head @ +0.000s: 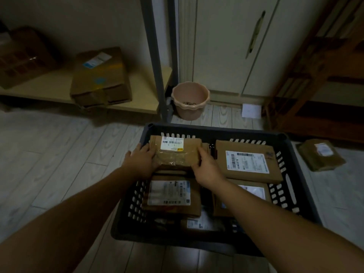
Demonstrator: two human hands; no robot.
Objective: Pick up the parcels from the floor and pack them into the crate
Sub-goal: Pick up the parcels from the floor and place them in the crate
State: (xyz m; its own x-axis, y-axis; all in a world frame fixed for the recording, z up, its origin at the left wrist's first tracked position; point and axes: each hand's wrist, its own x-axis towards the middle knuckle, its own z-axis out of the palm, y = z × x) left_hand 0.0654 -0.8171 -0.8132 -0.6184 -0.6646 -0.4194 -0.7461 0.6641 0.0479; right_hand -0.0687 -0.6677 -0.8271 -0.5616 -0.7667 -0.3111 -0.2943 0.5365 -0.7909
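Crate (301, 172) nearly packed: left hand (142, 160) and right hand (206, 168) grip a parcel (175, 152) at far-left corner, one floor parcel (321, 155) left at right.

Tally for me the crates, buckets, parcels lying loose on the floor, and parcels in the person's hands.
Crate: 1
Pink bucket: 1
Floor parcel: 1
Held parcel: 1
Total: 4

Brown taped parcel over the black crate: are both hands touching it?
Touching. The head view shows the left hand gripping one end of the brown taped cardboard parcel, the right hand the other.
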